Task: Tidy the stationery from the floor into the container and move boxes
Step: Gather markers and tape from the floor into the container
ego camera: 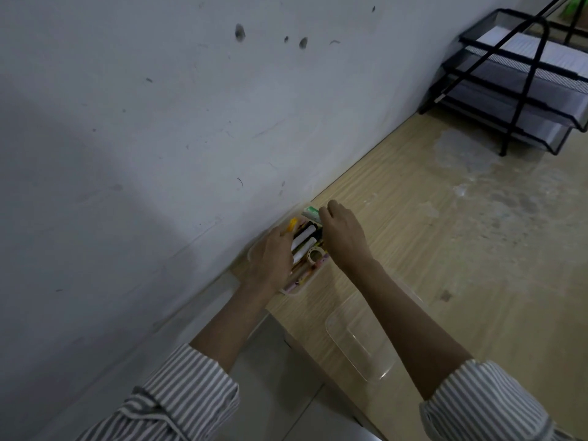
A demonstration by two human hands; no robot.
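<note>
Your left hand (270,259) is bracing the clear plastic stationery container (304,283), fingers closed on its side, while your right hand (342,232), seemingly pinched on a small green-and-white item (310,212), is tucking it inside.

Both arms reach forward in rolled striped sleeves; the left hand (270,256) lies palm-down with loosely curled fingers, the right hand (342,232) curled, fingertips pinched.

**Open bench to the right, wall tight on the left**

The wall (133,148) hems in the container (300,286) from the left. A clear lid (359,348) lies nearby. The bench (461,249) runs bare toward the black wire tray rack (515,87) at the far corner.
</note>
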